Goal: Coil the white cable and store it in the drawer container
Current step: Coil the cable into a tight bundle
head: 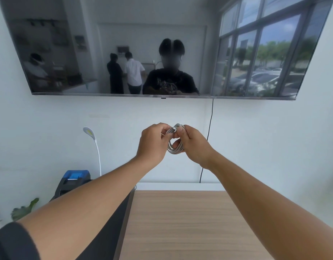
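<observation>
A person's two bare arms reach forward at chest height, hands meeting in mid-air in front of a white wall. Between them is one thin white cable (174, 145), already wound into a small round bundle of several loops. The right hand (193, 143) has its grip closed around the bundle's 3 o'clock side, fingers passing through the loop. The left hand (152, 141) pinches narrowly at the bundle's 11 o'clock edge, where a short cable end with a pale plug seems to sit; the exact fingertip contact is too small to tell.

The step in hand looks like securing the loose end. To do it well, the right hand should keep the loops pressed flat together while the left wraps the tail around them and tucks the plug through, snug but without kinking the wire. Letting go early would let the loops spring apart.

Counted: one cable, two hands, one pale wooden worktop (180, 222) below at 6 o'clock, one wide dark wall-mounted screen (162, 44) at 12 o'clock, one black cord (208, 132) hanging from it, one white gooseneck lamp (95, 145) and one blue-and-black printer (75, 180) at 8 o'clock. No drawer container is visible.
</observation>
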The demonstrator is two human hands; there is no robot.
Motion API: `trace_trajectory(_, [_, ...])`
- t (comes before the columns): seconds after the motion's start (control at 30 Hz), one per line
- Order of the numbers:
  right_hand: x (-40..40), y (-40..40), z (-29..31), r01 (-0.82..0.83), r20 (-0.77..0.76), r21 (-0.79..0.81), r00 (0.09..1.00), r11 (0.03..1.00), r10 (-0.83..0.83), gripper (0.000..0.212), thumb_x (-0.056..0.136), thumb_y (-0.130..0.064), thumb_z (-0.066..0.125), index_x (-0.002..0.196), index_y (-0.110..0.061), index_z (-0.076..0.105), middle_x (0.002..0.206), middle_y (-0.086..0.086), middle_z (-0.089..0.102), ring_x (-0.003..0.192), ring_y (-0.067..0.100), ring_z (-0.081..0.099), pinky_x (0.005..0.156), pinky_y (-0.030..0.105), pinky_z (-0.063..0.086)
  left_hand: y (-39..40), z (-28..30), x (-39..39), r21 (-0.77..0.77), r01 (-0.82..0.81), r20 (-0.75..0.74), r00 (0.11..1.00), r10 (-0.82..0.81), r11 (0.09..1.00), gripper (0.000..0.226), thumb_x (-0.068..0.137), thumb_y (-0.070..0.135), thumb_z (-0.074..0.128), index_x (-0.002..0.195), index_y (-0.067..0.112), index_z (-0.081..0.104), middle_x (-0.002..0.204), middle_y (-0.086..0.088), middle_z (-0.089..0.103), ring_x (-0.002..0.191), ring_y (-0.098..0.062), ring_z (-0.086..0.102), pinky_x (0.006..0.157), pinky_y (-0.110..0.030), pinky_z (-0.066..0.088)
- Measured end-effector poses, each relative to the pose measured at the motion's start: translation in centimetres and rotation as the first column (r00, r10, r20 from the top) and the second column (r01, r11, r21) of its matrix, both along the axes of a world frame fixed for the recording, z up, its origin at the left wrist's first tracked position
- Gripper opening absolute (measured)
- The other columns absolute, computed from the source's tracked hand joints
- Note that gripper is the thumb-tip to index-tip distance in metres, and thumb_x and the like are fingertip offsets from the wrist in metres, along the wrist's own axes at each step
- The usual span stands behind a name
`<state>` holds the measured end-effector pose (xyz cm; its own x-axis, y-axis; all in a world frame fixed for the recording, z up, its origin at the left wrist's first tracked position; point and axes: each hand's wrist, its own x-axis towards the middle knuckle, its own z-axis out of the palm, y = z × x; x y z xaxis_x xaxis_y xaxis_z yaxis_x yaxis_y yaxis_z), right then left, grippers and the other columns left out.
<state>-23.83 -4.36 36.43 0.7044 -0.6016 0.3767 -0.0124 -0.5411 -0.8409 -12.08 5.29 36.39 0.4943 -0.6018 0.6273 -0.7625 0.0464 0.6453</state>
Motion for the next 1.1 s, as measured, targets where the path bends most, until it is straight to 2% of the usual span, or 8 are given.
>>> trace_trajectory(0.17, [0.1,-0.2,-0.2,0.007,-0.042,0.005,0.999,1.000,-0.007,0.043,0.111,-0.038,0.036,0.102,-0.005,0.062,0.095,-0.003,0.064,0.078,0.018,0.073,0.083,0.047,0.062,-0.4,-0.2,0.1,0.029,-0.078,0.041,0.996,0.077,0.997,0.016,0.094,0.017,0.065,0.082,0.014,0.075,0.078,0.002,0.070,0.078,-0.020,0.062,0.072,-0.039,0.052])
trace_trajectory(0.27, [-0.2,-0.4,-0.6,0.005,-0.046,0.008,0.999,1.000,-0.005,0.043,0.111,-0.037,0.036,0.107,-0.003,0.061,0.097,-0.003,0.062,0.071,0.008,0.069,0.076,0.039,0.060,-0.6,-0.3,0.7,0.053,0.013,-0.252,0.968,0.001,0.999,0.009,0.089,0.022,0.074,0.082,0.018,0.077,0.077,0.003,0.073,0.078,-0.020,0.067,0.073,-0.036,0.057])
trace_trajectory(0.4, [-0.7,-0.5,-0.9,-0.034,-0.031,0.063,0.999,0.997,0.036,0.038,0.112,-0.035,0.036,0.106,-0.006,0.061,0.097,-0.004,0.061,0.073,0.014,0.067,0.076,0.042,0.060,-0.6,-0.6,1.6,0.035,0.197,-0.525,0.838,-0.150,0.980,0.013,0.086,0.027,0.078,0.096,0.025,0.070,0.086,-0.001,0.077,0.077,-0.014,0.067,0.073,-0.030,0.051])
trace_trajectory(0.47, [-0.9,-0.7,-0.9,-0.069,-0.011,0.091,0.997,0.993,0.071,0.037,0.112,-0.035,0.036,0.105,-0.008,0.061,0.095,-0.002,0.061,0.071,0.013,0.067,0.073,0.040,0.059,-0.6,-0.7,1.9,0.023,0.284,-0.622,0.755,-0.208,0.959,0.027,0.087,0.028,0.078,0.110,0.023,0.064,0.097,-0.005,0.077,0.085,-0.015,0.069,0.086,-0.033,0.053])
trace_trajectory(0.57, [-1.4,-1.0,-1.1,-0.195,0.062,0.193,0.980,0.962,0.187,0.037,0.112,-0.034,0.037,0.100,-0.011,0.063,0.094,0.001,0.061,0.070,0.013,0.066,0.070,0.035,0.057,-0.5,-0.9,2.0,-0.022,0.424,-0.749,0.593,-0.296,0.906,0.018,0.092,0.023,0.072,0.108,0.016,0.069,0.111,-0.010,0.074,0.102,-0.020,0.068,0.097,-0.044,0.051])
trace_trajectory(0.7, [-1.8,-1.1,-2.1,-0.294,0.097,0.308,0.956,0.905,0.278,0.044,0.113,-0.033,0.037,0.100,0.002,0.061,0.091,0.009,0.065,0.075,0.019,0.063,0.075,0.040,0.057,-0.4,-1.4,2.2,-0.127,0.519,-0.862,0.364,-0.353,0.846,0.021,0.091,0.014,0.070,0.109,0.004,0.065,0.102,-0.017,0.074,0.087,-0.029,0.073,0.088,-0.045,0.060])
trace_trajectory(0.93, [-1.2,-0.1,-5.0,-0.126,0.034,0.283,0.992,0.951,0.121,0.047,0.111,-0.033,0.042,0.107,0.010,0.060,0.091,0.010,0.056,0.081,0.023,0.057,0.075,0.041,0.060,0.2,-4.5,2.5,-0.088,0.485,-0.873,0.382,-0.302,0.870,0.020,0.093,0.011,0.068,0.109,-0.001,0.072,0.097,-0.018,0.077,0.082,-0.028,0.076,0.072,-0.035,0.062])
trace_trajectory(1.1, [-0.9,0.5,-8.0,-0.019,0.115,0.478,0.992,0.878,-0.042,0.028,0.097,-0.032,0.071,0.105,-0.005,0.070,0.082,0.013,0.068,0.067,0.020,0.069,0.063,0.042,0.064,0.6,-7.3,2.3,-0.054,0.363,-0.894,0.399,-0.207,0.930,0.020,0.091,0.010,0.072,0.107,-0.002,0.074,0.095,-0.018,0.073,0.082,-0.027,0.072,0.069,-0.034,0.062])
